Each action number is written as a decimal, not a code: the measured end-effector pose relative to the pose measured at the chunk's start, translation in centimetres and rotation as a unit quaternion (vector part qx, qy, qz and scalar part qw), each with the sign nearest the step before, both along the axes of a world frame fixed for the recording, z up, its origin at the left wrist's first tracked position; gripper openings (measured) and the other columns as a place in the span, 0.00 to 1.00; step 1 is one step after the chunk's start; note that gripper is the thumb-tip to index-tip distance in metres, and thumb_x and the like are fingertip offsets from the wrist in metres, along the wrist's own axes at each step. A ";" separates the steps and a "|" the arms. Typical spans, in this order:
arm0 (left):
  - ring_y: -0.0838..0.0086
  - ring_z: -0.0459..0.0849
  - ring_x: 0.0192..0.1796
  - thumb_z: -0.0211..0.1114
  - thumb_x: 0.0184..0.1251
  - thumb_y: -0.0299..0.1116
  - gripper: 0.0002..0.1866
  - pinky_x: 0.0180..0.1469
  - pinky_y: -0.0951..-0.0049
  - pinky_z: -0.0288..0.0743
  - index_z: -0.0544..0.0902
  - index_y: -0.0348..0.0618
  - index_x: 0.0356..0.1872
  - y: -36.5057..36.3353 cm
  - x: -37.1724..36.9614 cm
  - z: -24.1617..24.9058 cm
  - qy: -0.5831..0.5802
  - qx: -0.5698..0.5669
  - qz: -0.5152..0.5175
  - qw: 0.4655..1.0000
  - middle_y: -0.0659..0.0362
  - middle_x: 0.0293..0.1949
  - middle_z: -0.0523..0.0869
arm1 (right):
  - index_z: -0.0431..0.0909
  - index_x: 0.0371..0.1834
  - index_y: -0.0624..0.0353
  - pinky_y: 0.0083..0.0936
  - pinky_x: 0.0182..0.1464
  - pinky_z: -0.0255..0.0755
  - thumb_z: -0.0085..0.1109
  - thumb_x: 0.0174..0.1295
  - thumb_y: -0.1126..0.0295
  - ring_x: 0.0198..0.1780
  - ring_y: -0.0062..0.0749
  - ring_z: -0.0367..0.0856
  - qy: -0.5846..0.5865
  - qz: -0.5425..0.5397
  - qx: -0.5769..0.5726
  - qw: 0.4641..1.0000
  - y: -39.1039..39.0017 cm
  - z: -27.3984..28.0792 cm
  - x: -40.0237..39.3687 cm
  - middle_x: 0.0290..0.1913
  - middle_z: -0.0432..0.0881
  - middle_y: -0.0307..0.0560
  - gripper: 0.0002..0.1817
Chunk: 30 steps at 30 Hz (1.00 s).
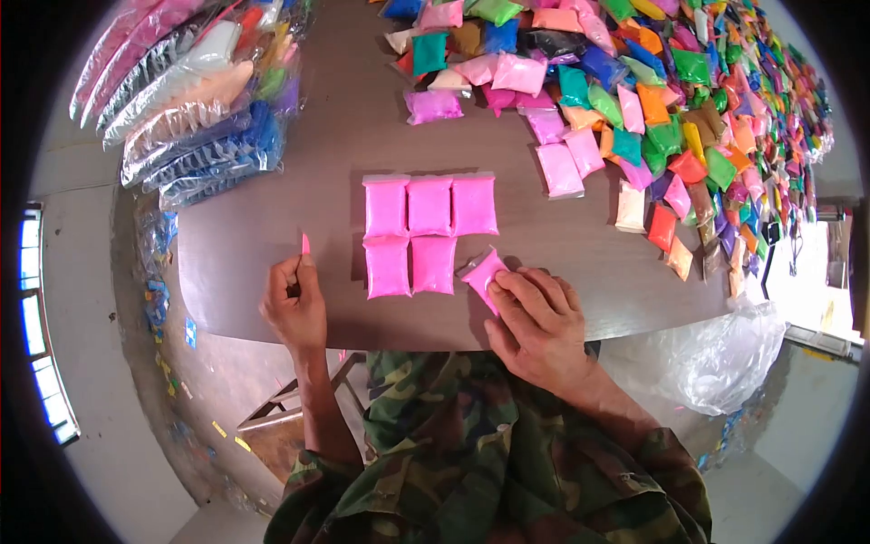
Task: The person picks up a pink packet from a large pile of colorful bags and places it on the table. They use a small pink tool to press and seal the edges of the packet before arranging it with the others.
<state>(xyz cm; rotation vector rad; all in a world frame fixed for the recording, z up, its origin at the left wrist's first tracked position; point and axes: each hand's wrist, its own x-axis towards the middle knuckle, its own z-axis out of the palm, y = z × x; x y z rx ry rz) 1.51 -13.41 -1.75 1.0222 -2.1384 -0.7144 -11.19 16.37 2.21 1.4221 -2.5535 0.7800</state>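
My right hand (pixel 541 317) is closed on a bright pink clay packet (pixel 483 274), which sits tilted at the lower right of a small block of packets. Its fingertips press on the packet's right side. In that block are three pink packets side by side, the middle one being a packet (pixel 430 207), with two more below, among them a left packet (pixel 388 267). Left of the block, over the table's near part, my left hand (pixel 296 299) pinches a small, pointed pink piece (pixel 305 244) that sticks up between thumb and fingers; its kind is unclear.
A large heap of small packets in many colours (pixel 666 136) covers the table's right and far side. Large clear bags of packets (pixel 195 100) lie at the far left. The brown table (pixel 245 227) has a curved near edge; a clear plastic bag (pixel 725 358) hangs beyond it at right.
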 end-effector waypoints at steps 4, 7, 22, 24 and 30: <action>0.83 0.71 0.28 0.71 0.75 0.34 0.08 0.33 0.76 0.68 0.87 0.39 0.38 0.1 0.1 0.2 0.002 0.022 0.002 1.000 0.67 0.25 0.79 | 0.85 0.59 0.59 0.41 0.58 0.75 0.76 0.54 0.65 0.59 0.41 0.81 -0.027 -0.009 0.010 1.000 0.2 1.0 0.7 0.63 0.78 0.41 0.27; 0.83 0.73 0.25 0.71 0.74 0.30 0.06 0.31 0.75 0.70 0.86 0.39 0.37 0.2 0.2 0.2 0.013 0.011 -0.003 1.000 0.65 0.23 0.80 | 0.85 0.59 0.59 0.40 0.57 0.75 0.76 0.54 0.64 0.58 0.41 0.81 -0.054 -0.031 0.007 0.998 0.8 0.8 1.5 0.63 0.77 0.42 0.27; 0.82 0.73 0.28 0.71 0.74 0.30 0.05 0.32 0.75 0.70 0.87 0.40 0.40 0.1 0.0 -0.1 -0.005 0.002 0.004 1.000 0.64 0.26 0.82 | 0.81 0.66 0.62 0.49 0.69 0.72 0.74 0.59 0.57 0.71 0.48 0.77 -0.011 0.006 0.067 0.998 0.7 0.1 0.6 0.71 0.79 0.51 0.33; 0.81 0.74 0.29 0.70 0.75 0.31 0.05 0.33 0.75 0.71 0.87 0.40 0.41 0.0 0.2 -0.6 0.009 -0.014 -0.002 1.000 0.64 0.28 0.82 | 0.81 0.66 0.61 0.49 0.70 0.71 0.74 0.60 0.55 0.71 0.47 0.78 -0.013 0.002 0.069 0.998 0.9 0.2 1.3 0.71 0.80 0.50 0.33; 0.80 0.72 0.28 0.68 0.77 0.32 0.06 0.32 0.72 0.69 0.86 0.40 0.42 -0.9 0.8 -1.5 -0.010 -0.015 -0.025 1.000 0.64 0.28 0.79 | 0.80 0.66 0.61 0.47 0.71 0.70 0.71 0.63 0.55 0.72 0.44 0.75 -0.012 -0.011 0.029 0.999 1.0 0.1 1.1 0.69 0.79 0.48 0.31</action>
